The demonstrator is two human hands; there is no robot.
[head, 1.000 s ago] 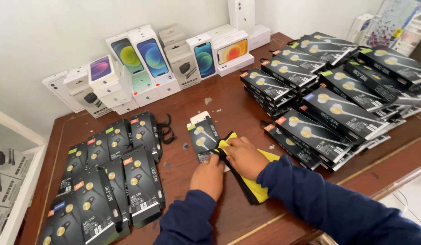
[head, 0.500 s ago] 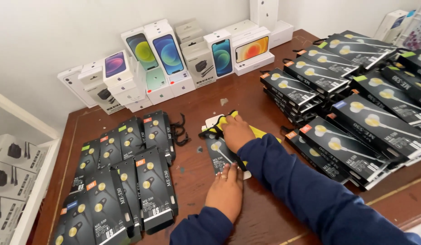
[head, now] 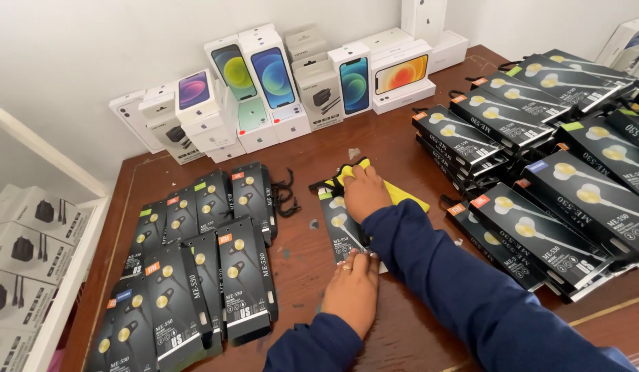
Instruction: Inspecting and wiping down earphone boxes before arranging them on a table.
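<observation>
At frame centre, the left hand (head: 352, 289) lies flat, fingers spread, pinning a black earphone pack (head: 341, 227), while the right hand (head: 364, 193) presses a yellow cloth (head: 402, 196), apparently wiping.

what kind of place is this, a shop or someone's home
Probably a phone-accessory shop or stockroom: dozens of black earphone packs cover the wooden table, boxed phones lean against the wall, and charger boxes fill a side shelf.

Flat black earphone packs (head: 195, 275) lie in overlapping rows at the left; bigger black packs (head: 554, 158) are stacked at the right. White phone boxes (head: 271, 83) with colourful pictures stand along the wall. One black pack (head: 343, 227) lies in the middle.
</observation>
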